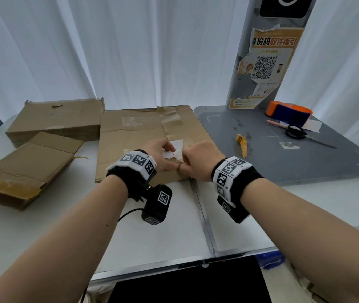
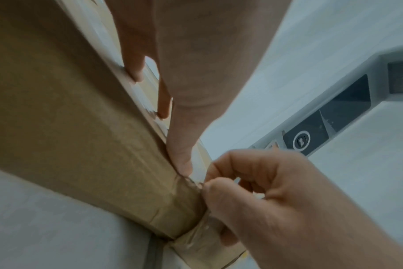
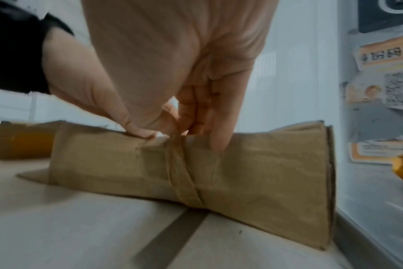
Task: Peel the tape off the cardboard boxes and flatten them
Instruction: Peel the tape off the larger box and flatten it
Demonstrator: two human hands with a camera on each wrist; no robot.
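Observation:
A flat brown cardboard box [image 1: 135, 141] lies at the middle of the white table. A torn white label [image 1: 177, 149] sticks to its top. My left hand [image 1: 169, 156] presses on the top near the front edge with straight fingers [image 2: 133, 71], its thumb [image 3: 140, 133] beside the tape. A brown tape strip [image 3: 184, 174] runs over the front edge and down the near face. My right hand [image 1: 184, 166] pinches the raised end of this tape [image 2: 196, 182] at the top edge between thumb and forefinger, right beside the left thumb.
Two more cardboard boxes [image 1: 58, 119] [image 1: 25, 167] lie at the left. To the right is a grey platform [image 1: 283, 154] with a crumpled tape scrap [image 1: 242, 143], scissors [image 1: 296, 132], a pen [image 1: 277, 124] and an orange-blue tape dispenser [image 1: 288, 112]. A post with a poster [image 1: 266, 62] rises behind.

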